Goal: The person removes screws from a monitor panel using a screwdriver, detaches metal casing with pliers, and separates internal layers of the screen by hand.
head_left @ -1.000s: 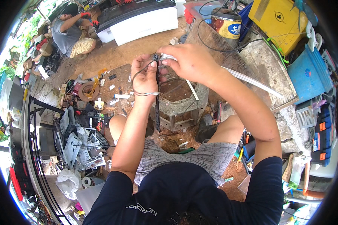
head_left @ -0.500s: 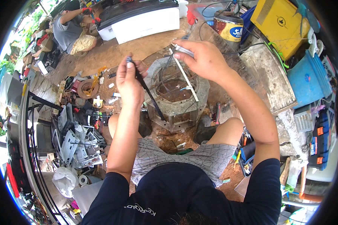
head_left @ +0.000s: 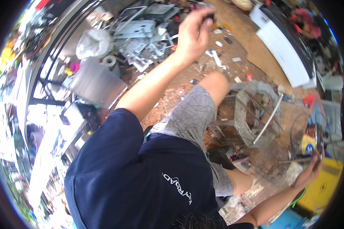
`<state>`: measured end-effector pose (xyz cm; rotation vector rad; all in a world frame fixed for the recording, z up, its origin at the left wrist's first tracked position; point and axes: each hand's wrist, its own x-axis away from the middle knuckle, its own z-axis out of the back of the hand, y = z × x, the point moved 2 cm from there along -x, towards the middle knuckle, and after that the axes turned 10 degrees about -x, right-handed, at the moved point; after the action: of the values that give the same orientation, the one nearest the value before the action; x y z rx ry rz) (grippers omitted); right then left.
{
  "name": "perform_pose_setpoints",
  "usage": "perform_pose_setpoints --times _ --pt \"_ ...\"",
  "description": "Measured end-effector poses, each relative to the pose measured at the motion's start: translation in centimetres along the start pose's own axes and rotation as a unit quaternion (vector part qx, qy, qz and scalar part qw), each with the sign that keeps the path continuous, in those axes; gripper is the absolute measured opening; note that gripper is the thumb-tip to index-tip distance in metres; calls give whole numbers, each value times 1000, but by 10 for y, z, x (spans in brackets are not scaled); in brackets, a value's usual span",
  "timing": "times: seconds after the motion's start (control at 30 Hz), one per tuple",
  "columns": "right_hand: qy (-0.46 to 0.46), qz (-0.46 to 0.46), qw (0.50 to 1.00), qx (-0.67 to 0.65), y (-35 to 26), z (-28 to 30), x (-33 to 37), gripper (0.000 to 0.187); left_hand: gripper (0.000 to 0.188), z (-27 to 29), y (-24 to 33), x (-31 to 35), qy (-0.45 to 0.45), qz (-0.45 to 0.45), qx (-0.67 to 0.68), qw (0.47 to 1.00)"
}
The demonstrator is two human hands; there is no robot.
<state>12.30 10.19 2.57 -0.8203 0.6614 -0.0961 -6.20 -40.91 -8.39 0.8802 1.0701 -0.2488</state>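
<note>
My left hand [head_left: 193, 36] is raised at the top, over the scrap pile. Its fingers are curled around a dark piece [head_left: 210, 16], mostly hidden and blurred. Far out at the lower right, my right hand [head_left: 309, 172] is closed on thin metal rods [head_left: 294, 161], one sticking out to the left. A grey octagonal frame [head_left: 240, 114] with an open middle stands by my knees. Across it lies a long white strip [head_left: 269, 119], touching neither hand.
Grey metal scrap [head_left: 135, 32], a white plastic bag [head_left: 93, 44] and a silver panel [head_left: 97, 82] lie to the left. A white box with a dark top [head_left: 284, 53] is at the upper right, with a person in red [head_left: 309, 23] beyond. A yellow case [head_left: 325, 187] stands lower right.
The view has swung left. My hands have moved far apart, the left toward the scrap and the right out to the side. The long black rod no longer shows at full length in my left hand.
</note>
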Motion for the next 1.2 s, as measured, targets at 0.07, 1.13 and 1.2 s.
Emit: perform_pose_setpoints --times 0.07,1.13,1.2 --pt "37 9 999 -25 4 12 2 41 22 30 -24 42 -92 73 -26 993" --pt "73 -20 987 -142 22 3 56 42 24 29 -191 135 -338 288 -227 867" --pt "51 -1 988 -147 24 3 57 42 24 12 -213 119 -322 263 -225 881"
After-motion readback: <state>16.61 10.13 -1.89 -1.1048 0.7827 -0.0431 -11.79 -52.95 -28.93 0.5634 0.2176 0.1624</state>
